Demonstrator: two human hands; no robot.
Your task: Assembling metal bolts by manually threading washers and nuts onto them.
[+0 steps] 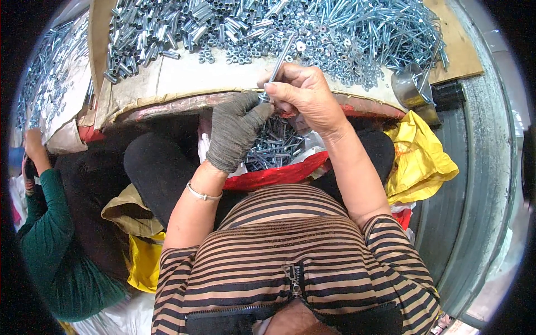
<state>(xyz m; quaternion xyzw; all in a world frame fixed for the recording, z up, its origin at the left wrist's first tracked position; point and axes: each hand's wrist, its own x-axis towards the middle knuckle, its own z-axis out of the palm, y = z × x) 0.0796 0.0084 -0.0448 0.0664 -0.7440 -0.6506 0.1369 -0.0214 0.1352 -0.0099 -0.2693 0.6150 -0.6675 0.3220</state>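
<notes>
Bolt (279, 60) at upper centre of the head view, a long silvery one, slanting up and to the right from the two hands; the right hand (306, 95), bare, pinches its lower shank between thumb and fingers, fingers closed on it; the left hand (234, 129), in a grey knit glove, meets the bolt's lower end from below, its fingertips curled shut around that end, though what sits there is too small to tell; a thin bracelet (202, 195) circles the left wrist. Just under the hands lies a heap of assembled bolts (273, 146) in a bag with a red rim. Across the top spreads a cardboard-covered board (184, 78) strewn with loose sleeves, nuts and bolts (268, 25); a metal cup (410, 84) stands at upper right. At the left edge sits another person in a green sleeve (53, 245).
</notes>
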